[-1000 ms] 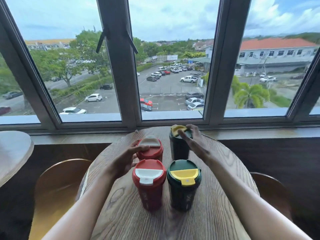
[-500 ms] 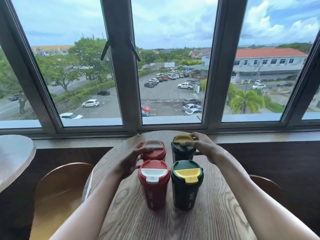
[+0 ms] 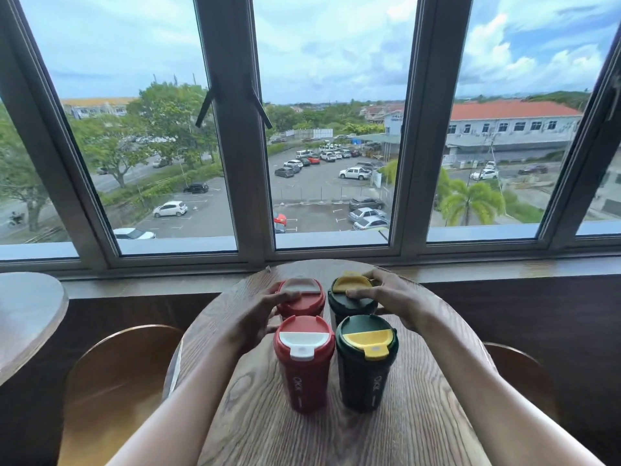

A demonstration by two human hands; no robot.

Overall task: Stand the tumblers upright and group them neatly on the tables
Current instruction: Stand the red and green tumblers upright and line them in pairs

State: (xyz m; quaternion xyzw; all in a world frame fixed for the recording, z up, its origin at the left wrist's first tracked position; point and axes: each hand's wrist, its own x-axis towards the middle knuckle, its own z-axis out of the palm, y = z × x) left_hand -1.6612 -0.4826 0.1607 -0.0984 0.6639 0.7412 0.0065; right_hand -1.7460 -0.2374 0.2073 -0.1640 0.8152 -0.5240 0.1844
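1. Head view looked down on a round wood-grain table [image 3: 336,438] set against a window sill, with four lidded tumblers standing upright on it in a two-by-two block.
2. Nearest stood a red plastic tumbler with a white flip lid [image 3: 303,361], and just beside it on the right a dark green plastic tumbler with a yellow flip lid [image 3: 366,364]; the two sides looked close to touching.
3. Behind them stood a second red tumbler with a pale lid flap [image 3: 301,297] and a second dark green tumbler with a yellow flap [image 3: 351,297], each partly hidden by the one in front.
4. The left hand [image 3: 255,317] reached in from the lower left, forearm stretched across the table, fingers curled around the left side of the rear red tumbler and the thumb lying over its lid rim, a grasp on that tumbler.
5. The right hand [image 3: 396,297] came from the lower right, wrist bent inward, fingers spread over the top and far side of the rear green tumbler, the forefinger lying across the lid, closed upon it.
6. Both forearms were bare and rose slightly above the tabletop.
7. A curved wooden chair back [image 3: 117,381] showed at the left of the table, another wooden chair back [image 3: 517,368] at the right, and the edge of a second round table [image 3: 30,317] at far left.
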